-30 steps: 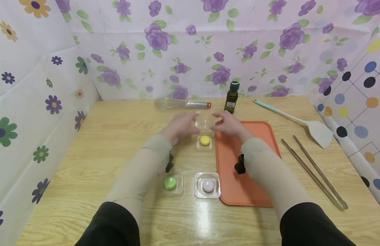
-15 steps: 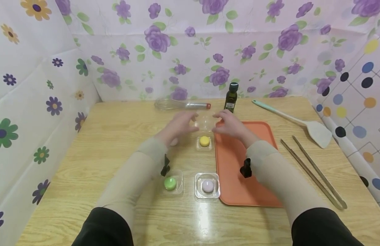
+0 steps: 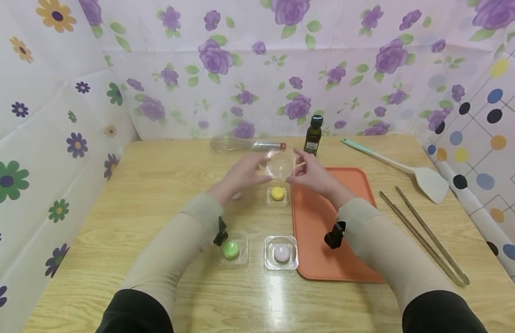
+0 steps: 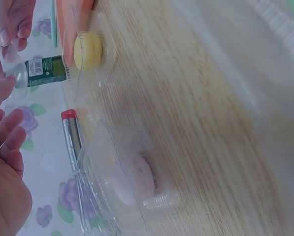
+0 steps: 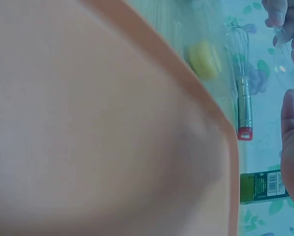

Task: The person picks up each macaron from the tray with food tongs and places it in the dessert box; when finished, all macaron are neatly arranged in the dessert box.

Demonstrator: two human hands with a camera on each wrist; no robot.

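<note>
My left hand (image 3: 250, 171) and right hand (image 3: 312, 172) hold a clear plastic lid (image 3: 281, 165) between them, pinching its opposite edges, raised above the table. Just below it, a yellow macaron (image 3: 277, 193) sits in a clear plastic tray. A pale pink macaron (image 4: 134, 179) in a clear plastic box shows in the left wrist view; in the head view my left wrist partly covers it. Nearer the front are a green macaron (image 3: 231, 249) and a lilac macaron (image 3: 282, 253), each in its own clear plastic container.
An orange tray (image 3: 324, 249) lies under my right forearm. Behind stand a dark green bottle (image 3: 313, 136) and a whisk (image 3: 246, 144) lying flat. To the right are a white spatula (image 3: 430, 182) with a mint handle and metal tongs (image 3: 425, 233). Patterned cloth surrounds the table.
The clear lid has tilted so its face shows more plainly to the head camera, and the fingers have closed in at its edges. The macarons and containers stay put.
</note>
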